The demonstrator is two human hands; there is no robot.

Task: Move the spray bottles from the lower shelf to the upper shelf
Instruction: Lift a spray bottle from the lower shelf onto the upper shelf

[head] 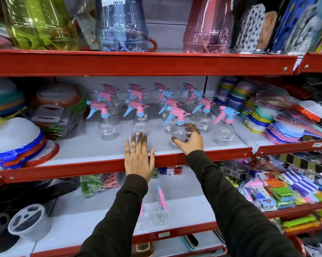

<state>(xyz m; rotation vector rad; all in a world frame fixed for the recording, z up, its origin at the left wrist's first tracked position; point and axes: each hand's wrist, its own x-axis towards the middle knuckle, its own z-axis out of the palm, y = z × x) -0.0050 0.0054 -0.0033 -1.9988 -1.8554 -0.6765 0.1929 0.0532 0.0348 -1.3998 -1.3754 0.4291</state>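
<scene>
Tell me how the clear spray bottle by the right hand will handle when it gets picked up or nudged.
The spray bottle looks clear and empty, so probably light. Its bulky pink trigger head sits high above a small rounded body, so a nudge from the right hand may tip it. The smooth plastic could be a bit slippery; gripping the neck seems safer.

We're in a shop: red metal shelves (138, 64) packed with plasticware, spray bottles (108, 125) carrying barcode price stickers (109, 131), a price tag (117, 1) up top reading 189.00, probably.
</scene>
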